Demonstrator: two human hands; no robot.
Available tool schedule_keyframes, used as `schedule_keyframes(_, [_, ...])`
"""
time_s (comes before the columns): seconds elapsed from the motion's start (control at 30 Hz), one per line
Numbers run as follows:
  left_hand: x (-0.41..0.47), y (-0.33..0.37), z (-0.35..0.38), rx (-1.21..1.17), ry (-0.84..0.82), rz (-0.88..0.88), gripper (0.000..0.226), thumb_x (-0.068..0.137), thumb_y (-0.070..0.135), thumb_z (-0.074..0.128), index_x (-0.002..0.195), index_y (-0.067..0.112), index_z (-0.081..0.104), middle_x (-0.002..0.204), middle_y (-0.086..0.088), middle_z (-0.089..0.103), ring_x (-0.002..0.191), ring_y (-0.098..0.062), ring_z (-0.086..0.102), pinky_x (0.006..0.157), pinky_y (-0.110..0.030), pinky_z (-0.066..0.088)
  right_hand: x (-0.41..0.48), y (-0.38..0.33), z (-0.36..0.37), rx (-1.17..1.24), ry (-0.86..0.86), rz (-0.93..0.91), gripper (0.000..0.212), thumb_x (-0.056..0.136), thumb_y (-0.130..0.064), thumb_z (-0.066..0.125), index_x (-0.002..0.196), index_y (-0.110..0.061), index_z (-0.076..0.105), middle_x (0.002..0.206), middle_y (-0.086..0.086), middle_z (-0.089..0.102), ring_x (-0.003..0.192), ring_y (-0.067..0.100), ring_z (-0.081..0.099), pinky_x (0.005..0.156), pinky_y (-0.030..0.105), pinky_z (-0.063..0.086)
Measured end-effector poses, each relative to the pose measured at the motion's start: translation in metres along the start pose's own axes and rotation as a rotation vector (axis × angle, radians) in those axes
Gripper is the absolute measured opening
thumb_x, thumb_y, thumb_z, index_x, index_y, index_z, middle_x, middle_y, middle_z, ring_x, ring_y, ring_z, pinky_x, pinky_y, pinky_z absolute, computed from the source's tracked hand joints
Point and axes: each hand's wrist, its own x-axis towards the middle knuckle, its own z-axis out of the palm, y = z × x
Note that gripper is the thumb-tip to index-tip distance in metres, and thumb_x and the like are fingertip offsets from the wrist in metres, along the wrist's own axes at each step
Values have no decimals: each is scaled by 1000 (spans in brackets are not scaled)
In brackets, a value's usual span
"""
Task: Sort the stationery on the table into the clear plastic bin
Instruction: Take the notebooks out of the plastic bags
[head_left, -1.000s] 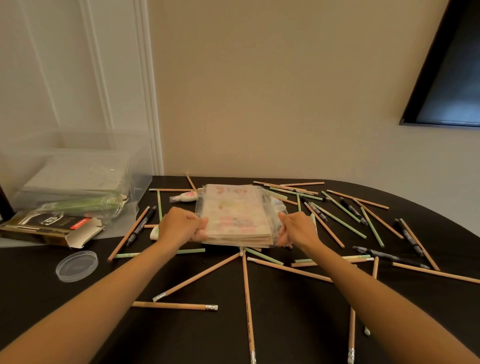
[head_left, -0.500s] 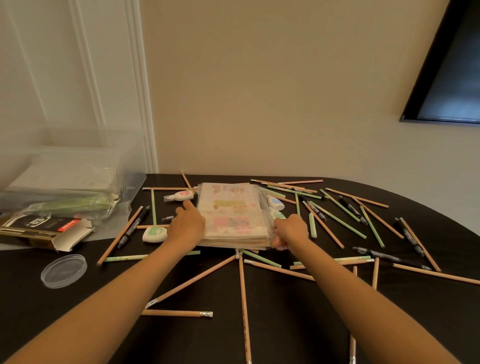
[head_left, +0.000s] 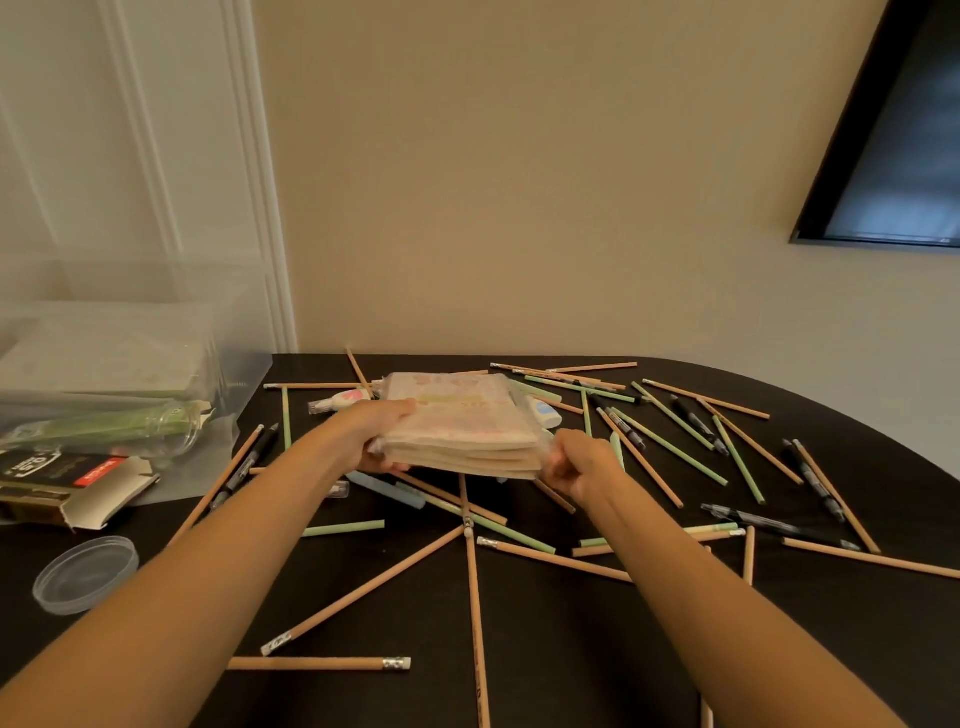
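Note:
A stack of pastel-printed notebooks in clear wrap (head_left: 462, 426) is raised off the black table (head_left: 571, 649), its near edge tilted up. My left hand (head_left: 382, 431) grips its left side, thumb on top. My right hand (head_left: 576, 460) grips its right near corner. The clear plastic bin (head_left: 130, 332) stands at the far left with flat packs and a green packet inside. Wooden pencils (head_left: 363, 584), green pencils (head_left: 670, 447) and black pens (head_left: 779, 527) lie scattered across the table.
An open cardboard box (head_left: 67, 483) and a round clear lid (head_left: 85, 574) lie in front of the bin. Correction tape dispensers (head_left: 343, 400) sit behind the stack. A beige wall rises behind the table, with a dark screen (head_left: 893, 156) at the upper right.
The notebook stack has come up off the table in both hands. A light blue item underneath it is now uncovered. The view has shifted slightly right.

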Motion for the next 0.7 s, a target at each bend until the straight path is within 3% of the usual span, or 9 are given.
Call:
schedule_keyframes(0.1, [-7, 7, 2, -135, -5, 68, 28, 96, 28, 48, 114, 6, 47, 80, -13, 59, 43, -17, 59, 28, -14, 36, -5, -4, 1, 177, -36, 19, 28, 82, 11, 40, 103, -4, 52, 68, 8, 44, 36, 8, 38, 29, 13, 33])
schedule_keyframes(0.17, [-17, 11, 3, -192, 12, 135, 23, 96, 23, 48, 111, 5, 47, 74, -13, 56, 31, -14, 54, 25, -12, 31, -12, -7, 0, 301, -69, 19, 30, 84, 10, 39, 107, -5, 51, 68, 7, 45, 27, 5, 35, 28, 12, 31])
schedule_keyframes(0.27, [-34, 18, 5, -265, 42, 259, 25, 95, 18, 50, 111, -1, 50, 71, -15, 56, 28, -15, 52, 25, -12, 30, -29, -8, -3, 447, -116, 34, 29, 90, 6, 34, 107, -8, 53, 73, 7, 44, 33, 7, 36, 27, 10, 30])
schedule_keyframes(0.3, [-39, 21, 5, -263, 57, 290, 25, 95, 18, 51, 109, -2, 51, 70, -15, 56, 28, -15, 52, 25, -12, 31, -34, -8, -3, 507, -137, 39, 30, 92, 4, 33, 111, -8, 54, 78, 8, 48, 38, 7, 36, 28, 9, 29])
schedule_keyframes(0.4, [-51, 29, 1, -242, 116, 385, 26, 93, 23, 52, 101, -2, 55, 70, -16, 61, 32, -14, 56, 27, -15, 35, -36, -9, 3, 686, -170, 121, 38, 92, -1, 43, 129, -9, 47, 118, 13, 57, 57, 11, 48, 29, 14, 36])
schedule_keyframes(0.47, [-53, 32, -3, -234, 142, 474, 27, 93, 25, 51, 96, -1, 59, 72, -14, 64, 38, -14, 59, 29, -16, 38, -37, -14, 11, 735, -183, 146, 48, 89, -1, 51, 135, -12, 41, 122, 17, 54, 80, 24, 60, 50, 23, 55])
schedule_keyframes(0.53, [-53, 36, -7, -255, 171, 555, 24, 93, 26, 51, 87, 4, 60, 72, -9, 65, 42, -13, 62, 31, -18, 41, -41, -21, 20, 701, -247, 90, 43, 90, -3, 49, 131, -12, 42, 115, 20, 54, 97, 31, 59, 84, 33, 54])
schedule_keyframes(0.63, [-46, 44, -13, -349, 200, 598, 22, 93, 24, 51, 79, 9, 58, 70, -2, 66, 48, -12, 65, 37, -22, 45, -49, -29, 41, 677, -385, -12, 32, 94, -22, 43, 123, -13, 52, 111, 19, 56, 100, 33, 54, 92, 45, 44])
schedule_keyframes(0.7, [-38, 49, -16, -372, 217, 612, 25, 93, 23, 50, 79, 4, 58, 70, -1, 66, 49, -11, 66, 36, -22, 45, -48, -30, 59, 760, -488, -43, 41, 94, -41, 39, 120, -12, 51, 111, 21, 56, 100, 38, 53, 91, 51, 41])
